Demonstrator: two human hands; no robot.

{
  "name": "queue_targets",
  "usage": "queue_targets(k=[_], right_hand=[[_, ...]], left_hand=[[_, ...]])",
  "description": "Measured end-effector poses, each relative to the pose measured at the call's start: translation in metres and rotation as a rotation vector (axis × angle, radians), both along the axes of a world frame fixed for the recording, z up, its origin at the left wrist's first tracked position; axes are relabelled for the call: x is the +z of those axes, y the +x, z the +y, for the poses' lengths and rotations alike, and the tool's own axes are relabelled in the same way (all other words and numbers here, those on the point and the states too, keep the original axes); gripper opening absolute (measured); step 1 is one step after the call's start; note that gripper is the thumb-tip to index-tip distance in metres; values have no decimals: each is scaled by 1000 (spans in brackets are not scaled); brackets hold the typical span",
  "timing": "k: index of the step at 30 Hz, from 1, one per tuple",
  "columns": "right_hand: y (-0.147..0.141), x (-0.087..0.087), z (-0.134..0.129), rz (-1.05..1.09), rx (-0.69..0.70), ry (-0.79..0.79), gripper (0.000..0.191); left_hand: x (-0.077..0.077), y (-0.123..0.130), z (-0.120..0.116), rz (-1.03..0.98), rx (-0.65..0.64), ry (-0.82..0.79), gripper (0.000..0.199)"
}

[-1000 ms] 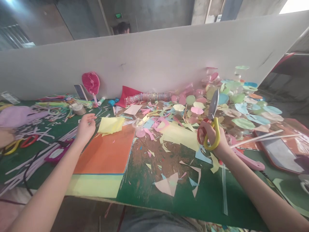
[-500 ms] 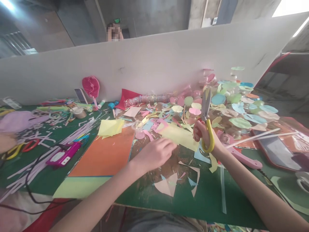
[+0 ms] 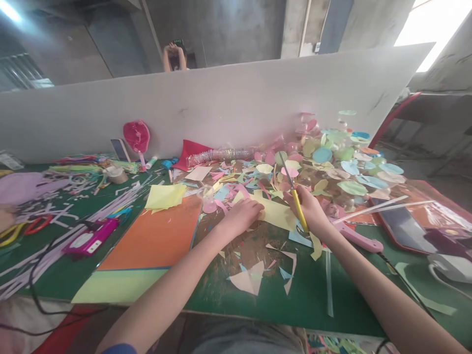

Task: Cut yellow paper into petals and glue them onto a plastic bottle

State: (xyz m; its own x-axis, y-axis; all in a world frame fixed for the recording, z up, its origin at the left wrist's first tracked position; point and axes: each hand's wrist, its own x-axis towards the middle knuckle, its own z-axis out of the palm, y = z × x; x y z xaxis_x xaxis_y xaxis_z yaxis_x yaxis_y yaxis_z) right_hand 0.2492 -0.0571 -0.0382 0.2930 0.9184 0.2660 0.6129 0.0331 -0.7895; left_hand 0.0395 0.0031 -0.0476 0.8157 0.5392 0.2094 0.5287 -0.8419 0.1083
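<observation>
My left hand (image 3: 244, 215) rests on the near left part of a pale yellow paper strip (image 3: 278, 212), its fingers together; whether it pinches anything is hard to tell. In my right hand (image 3: 309, 209) are yellow-handled scissors (image 3: 298, 209), their blades pointing up and away above the scraps. The right fingers curl round by the strip's right end. Nearer me lie a pale pink paper offcut (image 3: 249, 279) and thin curved scraps. Orange paper (image 3: 153, 238) with a yellow stack (image 3: 165, 196) on it is to the left.
Round paper pieces (image 3: 352, 188) crowd the back right. A pink glue gun (image 3: 356, 236) and a phone (image 3: 403, 226) lie right. At left are a magenta device (image 3: 92, 238), pale strips and red-handled scissors (image 3: 38, 223). Behind the white partition (image 3: 221, 108), a person's arms are raised.
The view has shifted slightly. My right hand has lowered and turned the scissors toward the strip. My left hand has moved up onto the strip. The person behind has raised their arms.
</observation>
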Motion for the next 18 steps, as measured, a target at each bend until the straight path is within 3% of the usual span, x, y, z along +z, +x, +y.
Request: queue_targets(k=[5, 13, 18], right_hand=[[-3, -6, 2, -131, -9, -33, 33], [-2, -18, 9, -461, 40, -122, 15], [-6, -17, 8, -507, 68, -149, 12]], left_hand=[[-3, 0, -2, -74, -10, -9, 39], [-9, 3, 0, 50, -129, 220, 9], [-4, 2, -1, -8, -129, 399, 14]])
